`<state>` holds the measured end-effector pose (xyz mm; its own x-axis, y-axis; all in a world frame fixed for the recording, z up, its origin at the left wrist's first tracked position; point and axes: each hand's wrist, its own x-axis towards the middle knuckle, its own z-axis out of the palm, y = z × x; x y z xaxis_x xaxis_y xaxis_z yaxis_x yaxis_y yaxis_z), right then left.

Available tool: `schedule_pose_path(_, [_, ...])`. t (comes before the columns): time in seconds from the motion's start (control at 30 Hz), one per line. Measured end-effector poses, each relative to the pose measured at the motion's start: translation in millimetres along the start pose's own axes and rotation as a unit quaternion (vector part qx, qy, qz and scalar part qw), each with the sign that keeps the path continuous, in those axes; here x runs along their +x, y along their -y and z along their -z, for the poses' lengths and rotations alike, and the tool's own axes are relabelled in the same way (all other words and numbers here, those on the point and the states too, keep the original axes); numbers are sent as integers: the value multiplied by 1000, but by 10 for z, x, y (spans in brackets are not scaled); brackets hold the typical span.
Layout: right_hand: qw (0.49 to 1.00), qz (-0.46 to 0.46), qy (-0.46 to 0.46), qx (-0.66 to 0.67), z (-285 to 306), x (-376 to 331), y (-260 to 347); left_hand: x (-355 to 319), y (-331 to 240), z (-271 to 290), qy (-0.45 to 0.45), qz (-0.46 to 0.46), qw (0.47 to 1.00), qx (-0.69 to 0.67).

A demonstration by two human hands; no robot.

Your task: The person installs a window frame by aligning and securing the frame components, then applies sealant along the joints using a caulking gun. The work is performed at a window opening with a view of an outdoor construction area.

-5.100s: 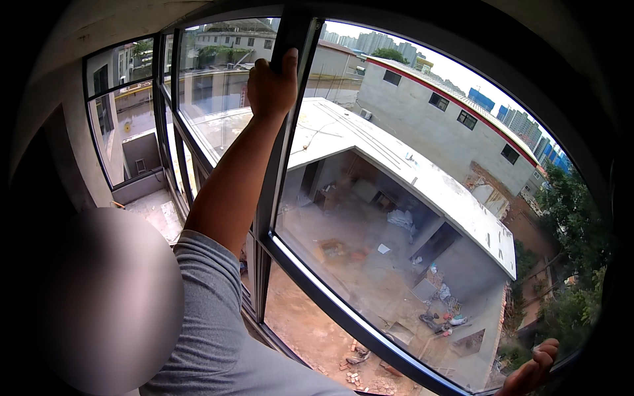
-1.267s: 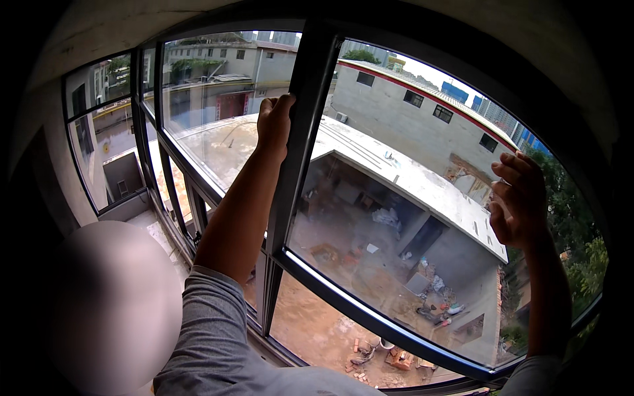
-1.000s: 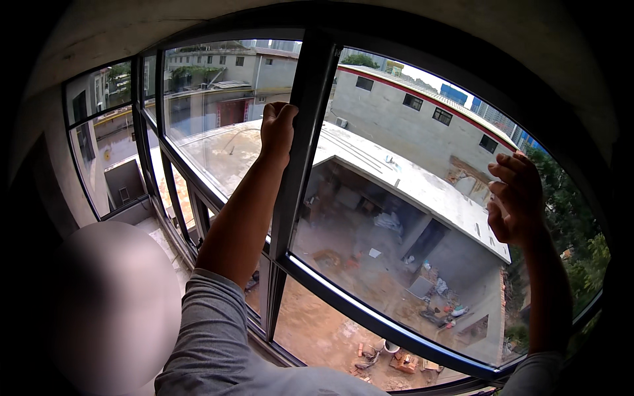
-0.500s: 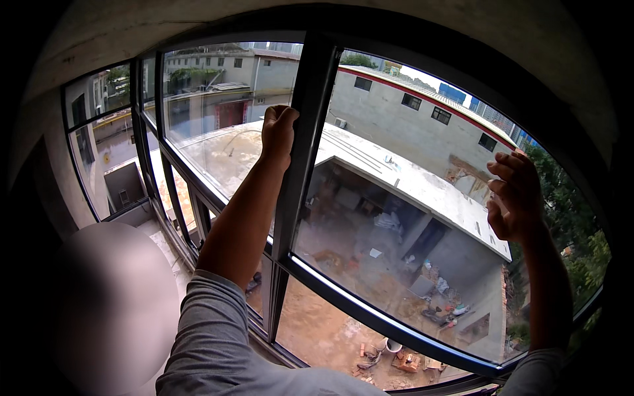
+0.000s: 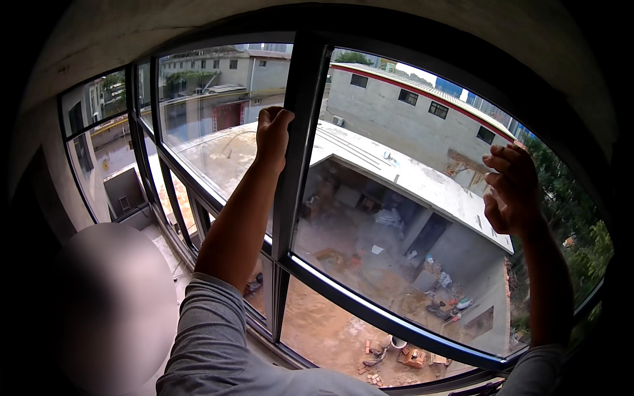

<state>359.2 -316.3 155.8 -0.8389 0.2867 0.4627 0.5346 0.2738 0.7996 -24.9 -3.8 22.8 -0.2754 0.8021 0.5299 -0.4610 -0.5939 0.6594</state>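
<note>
At right, right hand seemingly touches glass.

The person wears a grey short-sleeved top, its left sleeve ending just above the elbow in soft folds. Both forearms are bare, with no glove on the left hand or right hand. The right sleeve, barely visible, looks the same grey.
</note>
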Motion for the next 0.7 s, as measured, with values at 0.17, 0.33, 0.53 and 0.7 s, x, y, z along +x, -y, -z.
schedule_pose_path(0.17, [1000,-6,3,10,-25,-11,2,-43,-123,-42,-11,38,999,2])
schedule_pose_path(0.33, [1000,-11,-3,17,-13,6,19,-45,-240,-120,-23,73,997,-24])
schedule_pose_path(0.53, [1000,-14,-7,19,-31,27,29,59,-172,-51,-19,72,997,-21])
schedule_pose_path(0.7, [1000,-12,-6,16,-15,1,37,-35,-271,-138,-22,102,995,-10])
